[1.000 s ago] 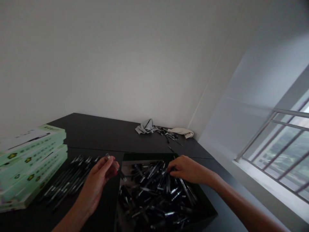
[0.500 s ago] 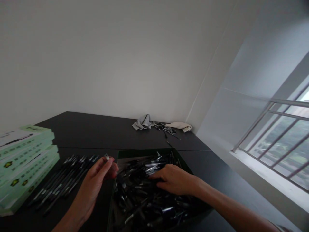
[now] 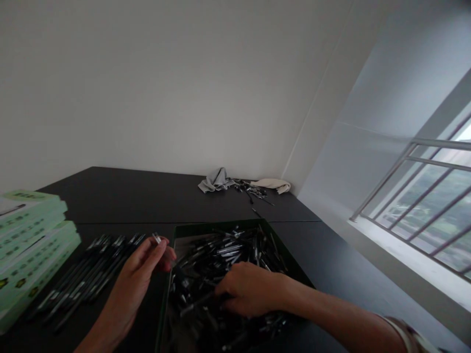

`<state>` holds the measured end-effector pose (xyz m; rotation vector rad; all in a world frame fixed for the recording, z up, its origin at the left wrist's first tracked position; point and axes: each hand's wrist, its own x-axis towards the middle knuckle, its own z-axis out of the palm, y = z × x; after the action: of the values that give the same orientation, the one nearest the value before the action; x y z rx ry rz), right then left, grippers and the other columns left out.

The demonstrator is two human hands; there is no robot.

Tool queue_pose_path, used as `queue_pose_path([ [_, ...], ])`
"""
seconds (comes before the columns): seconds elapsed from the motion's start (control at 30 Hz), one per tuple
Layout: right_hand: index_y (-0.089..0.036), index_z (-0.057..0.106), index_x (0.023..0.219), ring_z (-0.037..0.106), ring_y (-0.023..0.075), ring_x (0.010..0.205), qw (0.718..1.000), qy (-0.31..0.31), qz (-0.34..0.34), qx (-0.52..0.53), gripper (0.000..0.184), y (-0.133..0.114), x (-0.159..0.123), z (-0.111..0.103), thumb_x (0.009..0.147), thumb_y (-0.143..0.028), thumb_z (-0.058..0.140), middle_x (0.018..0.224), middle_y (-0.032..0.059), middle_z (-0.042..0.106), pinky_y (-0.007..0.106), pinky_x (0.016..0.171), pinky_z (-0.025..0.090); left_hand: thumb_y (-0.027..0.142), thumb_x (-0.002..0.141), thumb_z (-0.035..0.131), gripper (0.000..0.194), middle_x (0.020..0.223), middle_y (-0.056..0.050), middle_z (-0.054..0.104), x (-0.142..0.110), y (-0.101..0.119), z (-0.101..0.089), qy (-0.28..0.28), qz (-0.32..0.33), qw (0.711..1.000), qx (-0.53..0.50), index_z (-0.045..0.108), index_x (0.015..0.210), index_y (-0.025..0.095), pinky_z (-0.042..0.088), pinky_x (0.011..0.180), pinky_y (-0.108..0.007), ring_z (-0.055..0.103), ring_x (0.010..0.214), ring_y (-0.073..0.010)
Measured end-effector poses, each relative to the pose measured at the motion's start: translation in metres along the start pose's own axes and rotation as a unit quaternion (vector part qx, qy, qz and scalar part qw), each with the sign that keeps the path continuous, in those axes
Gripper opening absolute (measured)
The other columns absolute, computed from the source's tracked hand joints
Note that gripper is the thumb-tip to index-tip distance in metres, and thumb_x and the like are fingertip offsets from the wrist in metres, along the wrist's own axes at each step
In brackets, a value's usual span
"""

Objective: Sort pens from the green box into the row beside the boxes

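My left hand (image 3: 138,277) is closed on a slim black pen (image 3: 159,241) with a silvery tip, held over the dark table between a row of pens and a box. My right hand (image 3: 245,289) reaches down into the dark green box (image 3: 221,229), fingers curled among the heap of black pen parts (image 3: 224,255); what the fingers grip is hidden. The row of laid-out black pens (image 3: 88,272) lies just left of my left hand.
A stack of light green boxes (image 3: 25,250) stands at the left edge of the black table (image 3: 147,196). At the far corner lie a grey cloth (image 3: 215,180), a cream cloth (image 3: 272,185) and a few loose pens (image 3: 253,191). A barred window (image 3: 423,206) is on the right.
My right hand has moved from the far right of the box toward its near left, deeper into the pen parts. The left hand keeps holding its pen. The view has shifted slightly.
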<state>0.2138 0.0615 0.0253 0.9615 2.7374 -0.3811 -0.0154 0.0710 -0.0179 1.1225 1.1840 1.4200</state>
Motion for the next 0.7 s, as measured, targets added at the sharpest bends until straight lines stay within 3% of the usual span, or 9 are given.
queue_pose_path([
  [0.2,-0.022,0.069,0.104,0.066,0.0215,0.086,0.999,0.024,0.027,0.005,0.029,0.016,0.001,-0.006,0.082,-0.023,0.05,0.089,0.0049,0.072,0.026,0.07,0.043,0.05,0.071,0.067,0.029,0.057,0.003,0.062,0.0,0.001,0.002,0.005,0.009,1.0,0.015,0.063,0.069,0.022,0.043,0.061,-0.021,0.054,0.058,-0.0138],
  [0.43,-0.021,0.065,0.104,0.065,0.0252,0.087,0.99,0.113,0.081,-0.017,0.027,0.006,0.018,-0.01,0.084,-0.027,0.048,0.093,0.0072,0.071,0.029,0.069,0.044,0.05,0.068,0.069,0.029,0.064,0.002,0.064,0.0,-0.001,0.002,0.02,-0.017,1.0,-0.005,0.064,0.072,0.021,0.044,0.06,-0.021,0.055,0.058,-0.0132],
  [0.6,-0.015,0.063,0.108,0.065,0.029,0.09,0.989,0.107,0.106,-0.002,0.033,0.004,0.034,-0.001,0.082,-0.031,0.052,0.096,0.0142,0.069,0.034,0.072,0.047,0.05,0.061,0.074,0.032,0.061,0.003,0.064,-0.001,0.003,0.003,0.027,-0.034,0.999,-0.027,0.064,0.069,0.021,0.042,0.053,-0.02,0.055,0.056,-0.0127],
  [0.7,-0.013,0.068,0.098,0.066,0.031,0.086,0.987,0.096,0.125,0.004,0.03,0.001,0.039,0.0,0.08,-0.03,0.052,0.09,0.0159,0.07,0.035,0.07,0.048,0.049,0.059,0.075,0.032,0.057,0.003,0.063,-0.001,0.004,0.003,0.03,-0.05,0.997,-0.045,0.064,0.067,0.02,0.041,0.051,-0.02,0.054,0.054,-0.012],
])
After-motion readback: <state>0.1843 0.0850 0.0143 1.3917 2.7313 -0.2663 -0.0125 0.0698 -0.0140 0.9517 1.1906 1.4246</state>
